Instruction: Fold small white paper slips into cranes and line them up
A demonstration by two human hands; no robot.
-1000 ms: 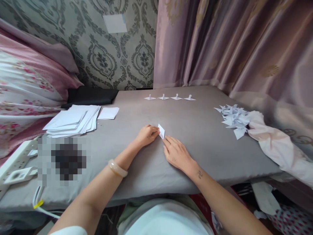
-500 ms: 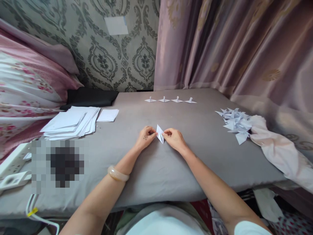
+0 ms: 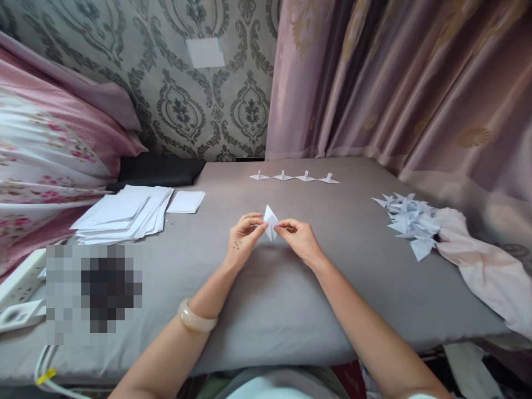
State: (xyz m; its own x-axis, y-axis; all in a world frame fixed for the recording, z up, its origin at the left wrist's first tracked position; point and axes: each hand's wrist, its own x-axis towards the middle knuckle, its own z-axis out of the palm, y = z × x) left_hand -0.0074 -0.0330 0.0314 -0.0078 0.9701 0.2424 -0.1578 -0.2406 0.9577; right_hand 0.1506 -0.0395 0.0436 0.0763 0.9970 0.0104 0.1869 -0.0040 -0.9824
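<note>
Between my two hands is a small white folded paper (image 3: 270, 220), its point facing up and its lower end split into two tips. My left hand (image 3: 246, 235) pinches its left edge with thumb and fingers closed. On the opposite edge, my right hand (image 3: 300, 237) pinches it the same way. Beyond them stands a row of several white folded paper figures (image 3: 283, 175) with flat wings and upright middles. To the right lies a heap of pointed white folded papers (image 3: 411, 219).
Stacked white paper sheets (image 3: 120, 213) lie at the left, beside a smaller stack of paper (image 3: 186, 201). Behind them is a black folded item (image 3: 162, 169). A white power strip (image 3: 22, 277) sits front left on the grey cloth (image 3: 291, 310). Pale fabric (image 3: 474, 260) drapes at the right.
The folded paper has been raised off the cloth and tipped more upright, and its lower tips have come apart. Both hands keep their pinch. The view has shifted slightly.
</note>
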